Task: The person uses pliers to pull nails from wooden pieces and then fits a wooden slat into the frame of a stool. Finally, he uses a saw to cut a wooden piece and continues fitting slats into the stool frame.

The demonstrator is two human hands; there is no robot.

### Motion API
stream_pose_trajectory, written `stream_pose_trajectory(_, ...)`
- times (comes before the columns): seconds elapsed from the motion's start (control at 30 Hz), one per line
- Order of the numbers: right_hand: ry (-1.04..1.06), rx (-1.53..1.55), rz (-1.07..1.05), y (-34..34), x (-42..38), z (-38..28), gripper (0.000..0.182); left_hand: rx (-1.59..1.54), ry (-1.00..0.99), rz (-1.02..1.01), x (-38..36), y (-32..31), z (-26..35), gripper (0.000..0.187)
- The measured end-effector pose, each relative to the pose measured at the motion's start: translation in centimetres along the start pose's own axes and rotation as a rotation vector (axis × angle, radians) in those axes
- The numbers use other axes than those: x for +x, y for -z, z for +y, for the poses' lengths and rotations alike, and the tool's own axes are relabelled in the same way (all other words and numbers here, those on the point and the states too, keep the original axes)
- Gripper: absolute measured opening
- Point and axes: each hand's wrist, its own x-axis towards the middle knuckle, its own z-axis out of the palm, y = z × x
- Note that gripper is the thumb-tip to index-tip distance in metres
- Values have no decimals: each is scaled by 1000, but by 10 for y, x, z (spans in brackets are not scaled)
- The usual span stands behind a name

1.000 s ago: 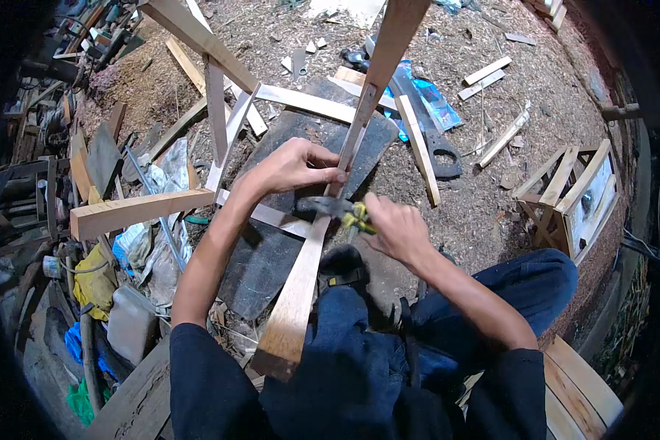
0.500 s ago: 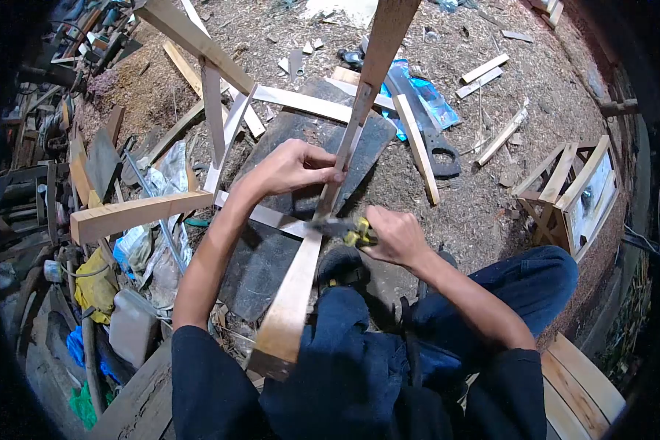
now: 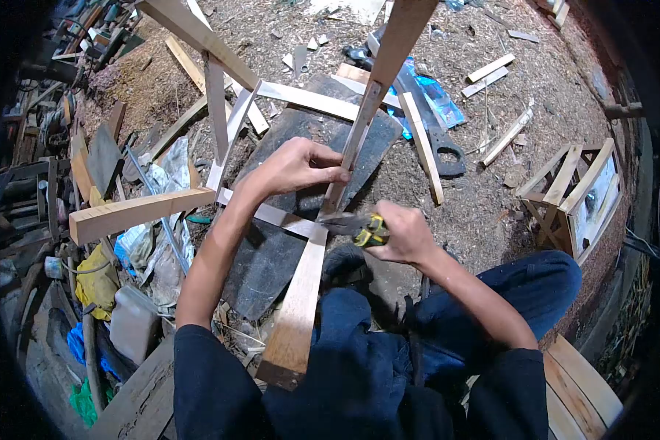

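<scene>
A wooden frame (image 3: 295, 323) of pale strips stands between my knees, its near leg reaching toward my lap. My left hand (image 3: 301, 167) is closed on one of its bars, thumb and fingers pinching it just above a joint. In my right hand (image 3: 402, 233) is a handsaw (image 3: 372, 230) with a yellow-and-black handle, fingers wrapped round the grip. Its grey blade, foreshortened here, points left and meets the frame where a crosspiece (image 3: 282, 218) joins the bar. A dark board (image 3: 260, 268) lies under the frame.
A second saw (image 3: 447, 154) with a black handle lies on the chip-strewn ground beside wood strips (image 3: 422, 147). To the right stands a small slatted wooden structure (image 3: 572, 194). Scrap, a yellow bag (image 3: 97, 279) and a plastic canister (image 3: 133, 323) crowd the left.
My right hand has drawn back slightly to the right with the handsaw. The left hand keeps its hold on the frame, and the whole view has shifted a little.
</scene>
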Motion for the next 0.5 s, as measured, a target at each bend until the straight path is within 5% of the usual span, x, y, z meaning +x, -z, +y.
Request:
stream_pose_trajectory(0.1, 50, 86, 142, -3, 2, 3, 45, 24, 5, 3, 0, 1, -1, 26)
stream_pose_trajectory(0.37, -325, 36, 284, -49, -23, -12, 45, 67, 108, -45, 2, 0, -3, 27)
stream_pose_trajectory(0.43, -467, 66, 457, -60, -26, -15, 45, 14, 17, 37, 0, -2, -5, 25)
stream_pose_trajectory(0.5, -410, -92, 93, -57, -24, -8, 47, 36, 13, 18, 1, 0, -1, 26)
